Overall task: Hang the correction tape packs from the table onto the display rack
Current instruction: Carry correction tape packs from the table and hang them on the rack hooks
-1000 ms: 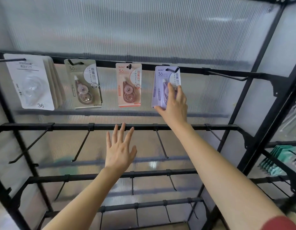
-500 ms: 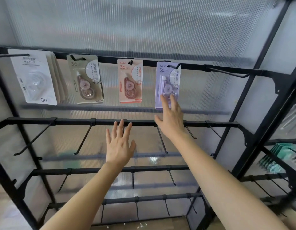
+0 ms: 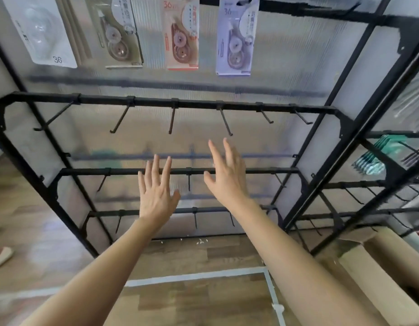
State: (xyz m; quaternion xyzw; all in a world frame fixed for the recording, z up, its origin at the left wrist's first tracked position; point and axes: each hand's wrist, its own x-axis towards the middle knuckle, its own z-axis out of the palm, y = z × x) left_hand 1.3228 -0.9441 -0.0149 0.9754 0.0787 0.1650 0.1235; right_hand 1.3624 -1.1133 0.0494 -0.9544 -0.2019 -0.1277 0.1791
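Observation:
A purple correction tape pack [image 3: 236, 38] hangs from the top bar of the black display rack [image 3: 203, 104]. To its left hang a pink pack [image 3: 181, 36], a beige pack [image 3: 119, 34] and a stack of white packs [image 3: 41, 31]. My right hand [image 3: 227, 175] is held up well below the purple pack, fingers straight and spread, holding nothing. My left hand [image 3: 157, 189] is beside it at the height of the third bar, also spread and holding nothing. The table is not in view.
Bare hooks stick out from the lower bars [image 3: 225, 123]. A second rack on the right holds teal packs [image 3: 377, 156]. A cardboard box [image 3: 387, 267] stands at the lower right. White tape lines [image 3: 196, 276] mark the wooden floor. A shoe [image 3: 0, 256] shows at the left edge.
My right hand has let go of the purple pack and dropped away from it. The view has tilted down, so the rack's lower bars and the floor now show.

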